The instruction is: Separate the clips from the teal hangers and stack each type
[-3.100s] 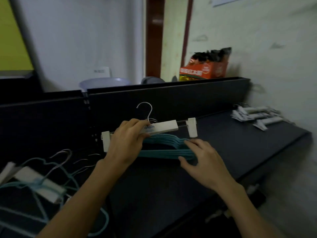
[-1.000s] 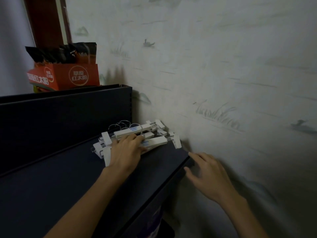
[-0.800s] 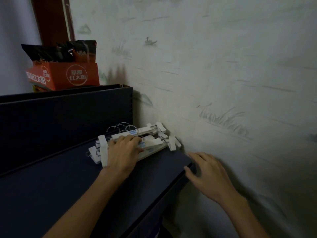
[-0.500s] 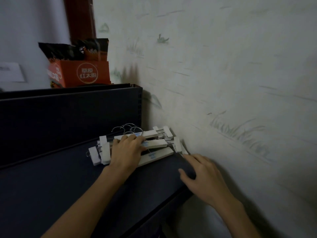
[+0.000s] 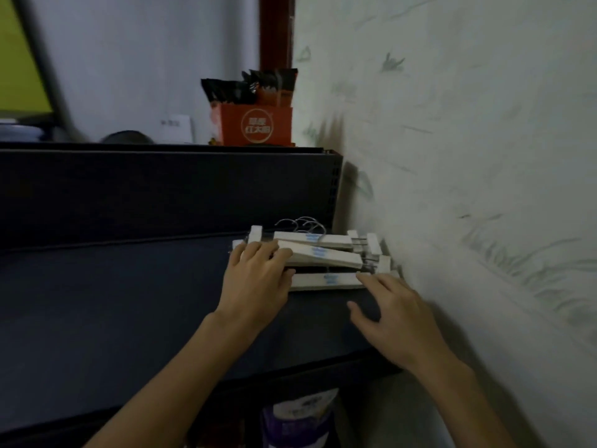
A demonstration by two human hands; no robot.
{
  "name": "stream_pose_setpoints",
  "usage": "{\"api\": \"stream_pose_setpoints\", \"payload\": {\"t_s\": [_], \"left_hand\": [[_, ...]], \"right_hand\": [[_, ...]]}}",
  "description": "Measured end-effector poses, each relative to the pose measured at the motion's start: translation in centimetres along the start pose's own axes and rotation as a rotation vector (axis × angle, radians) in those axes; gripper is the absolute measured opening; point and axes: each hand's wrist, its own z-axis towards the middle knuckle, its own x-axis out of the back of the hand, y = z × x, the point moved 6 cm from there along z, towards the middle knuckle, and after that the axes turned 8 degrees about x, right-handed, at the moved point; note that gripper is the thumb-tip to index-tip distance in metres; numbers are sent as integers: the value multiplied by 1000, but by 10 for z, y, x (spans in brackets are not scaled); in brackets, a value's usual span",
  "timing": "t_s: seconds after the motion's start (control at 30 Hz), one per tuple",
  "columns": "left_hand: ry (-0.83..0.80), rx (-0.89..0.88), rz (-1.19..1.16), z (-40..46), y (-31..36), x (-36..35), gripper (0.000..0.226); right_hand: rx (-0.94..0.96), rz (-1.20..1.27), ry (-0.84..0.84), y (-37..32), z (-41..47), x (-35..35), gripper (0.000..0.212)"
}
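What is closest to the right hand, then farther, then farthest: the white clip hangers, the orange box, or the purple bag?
From the right hand:
1. White clip hangers, stacked just ahead, at its fingers.
2. Purple bag, below the desk edge.
3. Orange box, up behind the dark partition.

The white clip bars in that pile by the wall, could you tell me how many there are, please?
3 clearly: back bar, tilted middle bar under the left hand, front bar beside the right hand. More may be hidden.

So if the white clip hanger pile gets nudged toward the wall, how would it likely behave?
The white clip hangers look rigid, so they would probably slide rather than flex. They lie fanned and uneven, so bars may skew apart. Their wire hooks overlap and could snag.
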Motion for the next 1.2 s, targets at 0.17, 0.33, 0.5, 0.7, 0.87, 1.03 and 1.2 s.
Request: {"api": "stream_pose_setpoints", "payload": {"t_s": [0.17, 0.33, 0.5, 0.7, 0.87, 1.03, 1.2], "left_hand": [[-32, 166, 84, -41, -41, 34, 34], [-67, 374, 184, -102, -101, 67, 42], [-34, 552, 243, -163, -150, 103, 42], [36, 691, 224, -212, -191, 137, 39], [123, 791, 261, -277, -236, 179, 36], [115, 880, 342, -348, -298, 228, 35], [133, 1000, 381, -423, -353, 278, 36]], "right_hand": [[144, 64, -4, -41, 23, -8, 54], [315, 88, -49, -105, 45, -31, 55], [374, 163, -55, -167, 39, -45, 57], [416, 185, -78, -251, 19, -57, 58], [396, 310, -70, -337, -23, -74, 54], [516, 376, -97, -444, -58, -94, 50], [657, 433, -208, -544, -88, -121, 58]]}}
